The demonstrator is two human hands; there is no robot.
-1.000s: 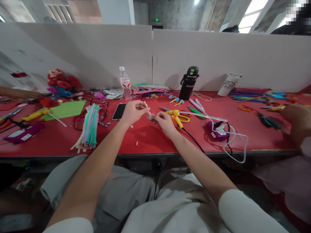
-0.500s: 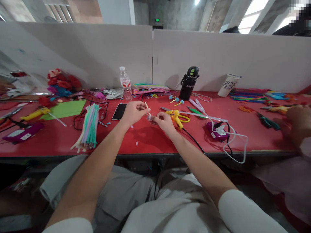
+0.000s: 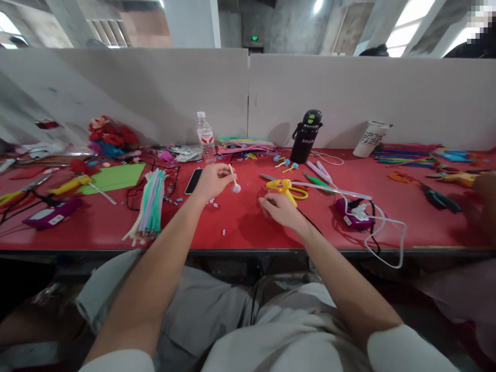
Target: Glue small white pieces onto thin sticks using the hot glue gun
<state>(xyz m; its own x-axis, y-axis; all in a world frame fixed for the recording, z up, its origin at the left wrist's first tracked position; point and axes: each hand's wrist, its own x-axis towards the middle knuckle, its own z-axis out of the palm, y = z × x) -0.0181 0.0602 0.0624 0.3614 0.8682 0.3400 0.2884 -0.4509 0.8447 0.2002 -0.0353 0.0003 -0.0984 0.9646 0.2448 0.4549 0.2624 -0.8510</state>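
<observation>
Pinched in my left hand [image 3: 217, 180] is a thin cream stem with a small pale lilac head [image 3: 236, 188], which hangs over the red table [image 3: 232, 227]. My right hand [image 3: 279, 207] is apart from it, low over the table beside the yellow glue gun [image 3: 284, 187]; its fingers are bent and slightly apart, with nothing seen between them. A phone [image 3: 193, 181] lies partly behind my left hand. Yellow-handled scissors [image 3: 299, 193] lie behind the glue gun.
Pipe cleaners [image 3: 150, 204] lie bundled at the left. Along the back stand a water bottle [image 3: 206, 139], a black flask [image 3: 306, 138] and a paper cup [image 3: 370, 139]. A purple box [image 3: 353, 214] with cables sits at the right. Another person's arm [image 3: 485, 206] is at the far right.
My right hand has let go of the lilac piece and moved right and down, toward the glue gun. My left hand still holds the piece. The view has shifted slightly.
</observation>
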